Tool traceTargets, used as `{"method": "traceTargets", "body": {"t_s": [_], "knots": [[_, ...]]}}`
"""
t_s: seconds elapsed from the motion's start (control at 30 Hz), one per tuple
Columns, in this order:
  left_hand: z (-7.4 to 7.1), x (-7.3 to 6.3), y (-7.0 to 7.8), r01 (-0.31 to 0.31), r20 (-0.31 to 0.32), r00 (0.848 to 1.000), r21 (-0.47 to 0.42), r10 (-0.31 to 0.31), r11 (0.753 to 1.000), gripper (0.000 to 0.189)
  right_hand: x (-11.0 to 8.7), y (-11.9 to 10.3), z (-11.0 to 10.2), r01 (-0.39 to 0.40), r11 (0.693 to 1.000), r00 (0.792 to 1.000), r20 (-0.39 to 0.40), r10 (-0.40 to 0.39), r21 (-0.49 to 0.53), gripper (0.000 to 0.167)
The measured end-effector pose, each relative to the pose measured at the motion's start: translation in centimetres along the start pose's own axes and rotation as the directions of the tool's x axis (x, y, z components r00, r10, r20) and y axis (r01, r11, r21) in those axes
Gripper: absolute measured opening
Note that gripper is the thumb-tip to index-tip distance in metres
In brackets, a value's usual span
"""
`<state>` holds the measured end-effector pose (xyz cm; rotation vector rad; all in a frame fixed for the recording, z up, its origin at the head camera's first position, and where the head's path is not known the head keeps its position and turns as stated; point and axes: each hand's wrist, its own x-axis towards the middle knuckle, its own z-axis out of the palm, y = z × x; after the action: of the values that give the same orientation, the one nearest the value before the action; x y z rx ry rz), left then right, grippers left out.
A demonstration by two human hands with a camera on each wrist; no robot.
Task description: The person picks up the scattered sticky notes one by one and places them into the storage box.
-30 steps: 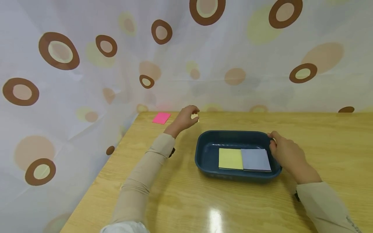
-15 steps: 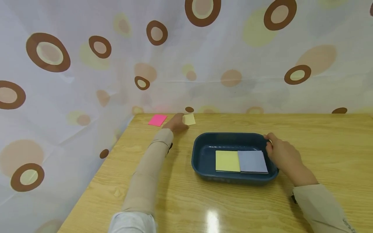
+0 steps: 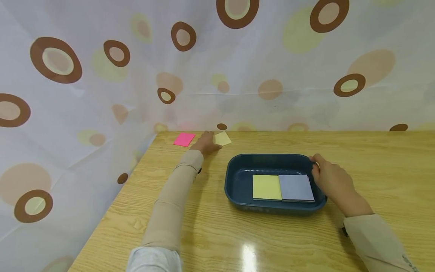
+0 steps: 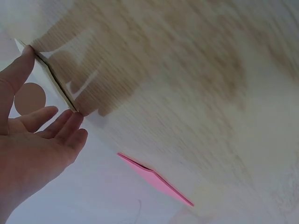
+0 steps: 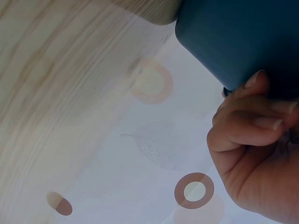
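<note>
At the back of the table, my left hand (image 3: 205, 143) holds a pale yellow sticky note pad (image 3: 222, 138) low at the tabletop. In the left wrist view the thumb is at one end of the pad (image 4: 58, 86) and the fingertips are at the other. My right hand (image 3: 334, 184) grips the right end of a dark blue plastic tub (image 3: 234, 200), fingers curled at its rim. Inside the tub lie a yellow pad (image 3: 266, 187) and a pale blue pad (image 3: 296, 187), side by side. The right wrist view shows the curled fingers against the tub's wall (image 5: 219, 42).
A bright pink sticky note pad (image 3: 184, 139) lies left of my left hand, near the back left corner. Behind the wooden table (image 3: 224, 241) hangs a white curtain (image 3: 217, 109) printed with brown rings and dots. The table's left edge runs beside my left arm.
My left hand has moved left and down to the tabletop with the pale yellow pad, which has since turned slightly. My right hand stays on the tub.
</note>
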<state>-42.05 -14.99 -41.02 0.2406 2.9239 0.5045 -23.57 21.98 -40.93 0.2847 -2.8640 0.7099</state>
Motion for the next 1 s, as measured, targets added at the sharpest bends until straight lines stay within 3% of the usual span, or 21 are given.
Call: {"method": "traceTargets", "body": {"t_s": [0.4,0.73,0.93,1.0], "knots": [[-0.1,-0.2,0.0,-0.059,0.006,0.998,-0.011,0.059,0.998,0.048,0.0,-0.1,-0.1,0.011,1.000,1.000,-0.007,-0.011,0.000,0.032],[-0.7,0.1,0.5,-0.001,0.020,1.000,0.134,-0.002,0.991,0.045,0.1,-0.2,-0.3,0.010,1.000,1.000,-0.001,-0.010,-0.004,0.033],[-0.9,-0.5,1.2,-0.016,-0.004,1.000,0.315,0.018,0.949,0.042,-0.1,-0.3,-0.2,0.001,1.000,1.000,0.009,-0.001,0.000,0.033],[-0.9,-0.8,1.4,-0.018,-0.003,1.000,0.337,0.021,0.941,0.043,-0.2,-0.2,-0.3,-0.001,1.000,1.000,0.010,0.001,0.003,0.034]]}}
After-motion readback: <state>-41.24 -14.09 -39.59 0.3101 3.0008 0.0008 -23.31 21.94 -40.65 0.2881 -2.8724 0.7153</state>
